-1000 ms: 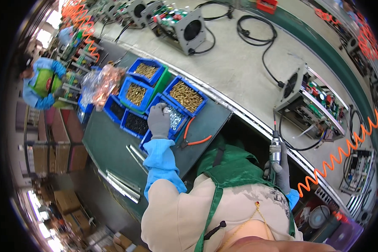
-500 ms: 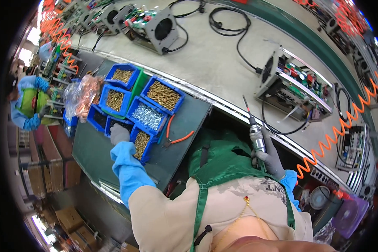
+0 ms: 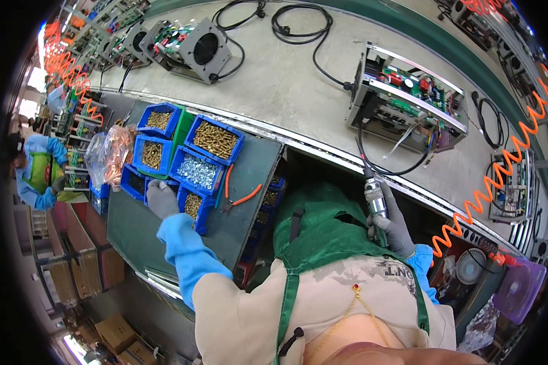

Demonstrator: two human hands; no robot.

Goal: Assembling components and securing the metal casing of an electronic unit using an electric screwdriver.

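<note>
My left hand (image 3: 162, 199), in a grey glove, is over a small blue bin in the front row, covering most of it. Its fingers are drawn together and point down; whatever they hold is hidden. Beside it stand a blue bin of small brass-coloured screws (image 3: 192, 205) and a bin of dark pieces (image 3: 136, 183). Behind are a bin of silvery fasteners (image 3: 196, 170) and bins of brass-coloured parts (image 3: 215, 139). My gloved right hand (image 3: 397, 224) is wrapped round a power screwdriver (image 3: 375, 199), its long bit pointing away from me, near the bench edge.
Pliers with orange handles (image 3: 245, 193) lie right of the bins. Open electronic units with circuit boards (image 3: 411, 100) and black cables (image 3: 301, 27) sit on the long bench. An orange coiled hose (image 3: 487, 188) hangs at right. A co-worker (image 3: 41, 167) works at far left.
My view has shifted, so the bench and bins sit farther left. My left hand now covers more of the small bin. My right hand keeps its grip on the screwdriver.
</note>
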